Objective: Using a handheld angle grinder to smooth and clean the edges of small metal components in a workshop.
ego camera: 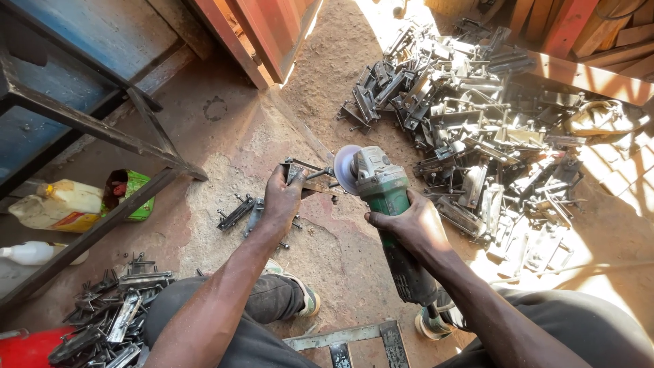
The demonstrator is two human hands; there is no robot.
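My right hand (pixel 409 225) grips the green body of an angle grinder (pixel 385 197). Its disc (pixel 346 169) points left, close to a small metal bracket (pixel 306 176). My left hand (pixel 283 197) holds that bracket down on the dirt floor, fingers wrapped over its near end. Two similar metal pieces (pixel 238 212) lie just left of my left hand. My knees and a shoe (pixel 303 296) show at the bottom.
A large heap of metal brackets (pixel 477 116) fills the upper right. A smaller pile (pixel 109 313) lies at lower left. A dark metal frame (pixel 102 129) slants across the left, with plastic bottles (pixel 61 204) and a green packet (pixel 133 194) under it. Flat steel bars (pixel 354 337) lie between my feet.
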